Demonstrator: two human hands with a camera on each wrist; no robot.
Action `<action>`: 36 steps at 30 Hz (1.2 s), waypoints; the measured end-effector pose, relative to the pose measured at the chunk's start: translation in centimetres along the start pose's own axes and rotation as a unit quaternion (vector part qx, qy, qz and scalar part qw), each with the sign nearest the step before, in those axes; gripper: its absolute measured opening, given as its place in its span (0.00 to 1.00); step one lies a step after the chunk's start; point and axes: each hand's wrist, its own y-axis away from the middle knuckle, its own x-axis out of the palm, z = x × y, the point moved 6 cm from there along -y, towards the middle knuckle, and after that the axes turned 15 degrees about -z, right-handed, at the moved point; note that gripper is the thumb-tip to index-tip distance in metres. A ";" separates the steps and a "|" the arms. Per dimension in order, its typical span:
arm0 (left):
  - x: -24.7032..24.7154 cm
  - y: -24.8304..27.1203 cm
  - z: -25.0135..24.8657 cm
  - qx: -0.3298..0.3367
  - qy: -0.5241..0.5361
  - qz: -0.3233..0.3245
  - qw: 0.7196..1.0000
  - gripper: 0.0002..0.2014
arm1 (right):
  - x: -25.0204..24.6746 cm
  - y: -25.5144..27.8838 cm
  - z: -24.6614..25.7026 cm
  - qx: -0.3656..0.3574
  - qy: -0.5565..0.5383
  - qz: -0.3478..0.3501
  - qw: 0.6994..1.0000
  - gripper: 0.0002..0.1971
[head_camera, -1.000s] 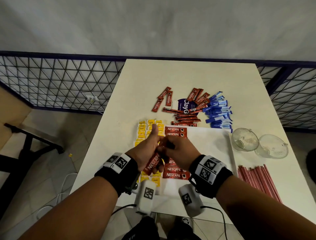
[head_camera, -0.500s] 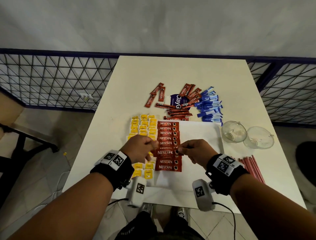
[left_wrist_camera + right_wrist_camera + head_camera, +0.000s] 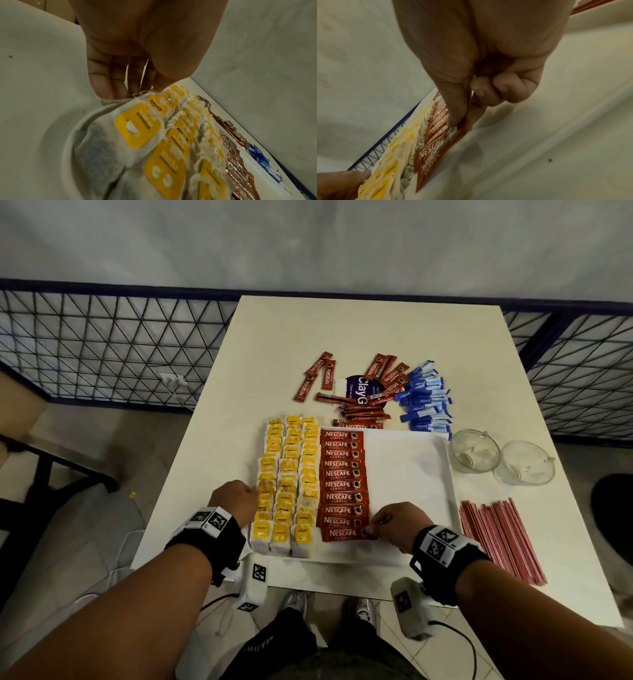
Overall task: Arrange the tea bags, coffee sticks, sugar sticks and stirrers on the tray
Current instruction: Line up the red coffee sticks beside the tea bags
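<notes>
A white tray [image 3: 411,474] carries three columns of yellow-tagged tea bags [image 3: 287,484] and, beside them, one column of red coffee sticks [image 3: 342,474]. My right hand [image 3: 371,530] pinches the right end of the nearest coffee stick [image 3: 342,534] between thumb and forefinger; the right wrist view shows this pinch [image 3: 462,121], the other fingers curled. My left hand [image 3: 253,494] is at the left side of the tea bags, fingertips [image 3: 120,92] touching a bag's edge and string. Loose coffee sticks [image 3: 363,405], blue sugar sticks [image 3: 424,402] and red stirrers [image 3: 496,539] lie off the tray.
Two glass cups [image 3: 474,451] [image 3: 524,463] stand right of the tray. A purple packet [image 3: 361,392] lies under the loose coffee sticks. The tray's right half is bare. A blue mesh railing [image 3: 102,354] runs behind and beside the table.
Both hands held one coffee stick over the tray a second ago. It now lies at the near end of the column; the left hand has moved left to the tea bags.
</notes>
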 end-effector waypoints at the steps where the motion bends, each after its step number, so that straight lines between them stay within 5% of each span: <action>1: 0.2 0.0 -0.1 -0.005 0.020 0.002 1.000 0.24 | 0.1 0.0 0.0 0.002 0.013 -0.004 1.000 0.07; 17: 0.9 -0.4 0.1 0.005 0.051 0.020 0.998 0.28 | 1.1 -0.2 0.2 0.011 0.151 0.016 0.988 0.17; 36: 0.2 -0.3 -0.3 -0.001 0.029 0.033 0.999 0.25 | 0.7 -0.3 0.4 -0.002 0.160 0.038 0.986 0.28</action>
